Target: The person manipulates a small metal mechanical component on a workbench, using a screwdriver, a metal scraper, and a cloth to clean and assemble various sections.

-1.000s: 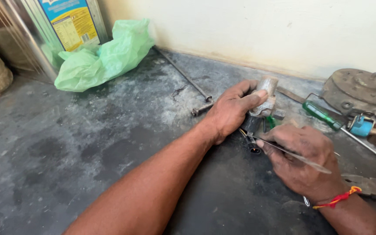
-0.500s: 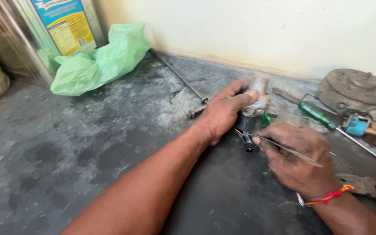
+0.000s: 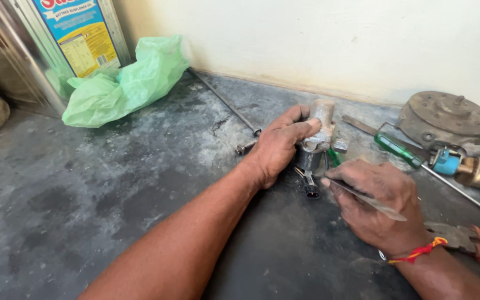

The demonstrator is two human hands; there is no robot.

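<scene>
My left hand (image 3: 280,145) grips a small grey metal valve-like part (image 3: 320,130) that stands on the dark concrete floor near the wall. Below the part a short wire runs to a black plug (image 3: 310,189) lying on the floor. My right hand (image 3: 379,203) is closed around a thin flat metal blade (image 3: 370,199), whose tip points left toward the plug and the base of the part. A red thread bracelet circles my right wrist.
A green-handled screwdriver (image 3: 398,149), a blue and brass fitting (image 3: 465,166) and a round rusty metal disc (image 3: 445,118) lie to the right. Pliers with reddish handles (image 3: 468,239) rest by my right wrist. A long rod (image 3: 226,103), a green plastic bag (image 3: 123,83) and a metal oil tin (image 3: 68,39) sit at left.
Both hands stay on the part and the blade; my right hand has shifted slightly, keeping the blade tip by the plug. The view has moved a little.
</scene>
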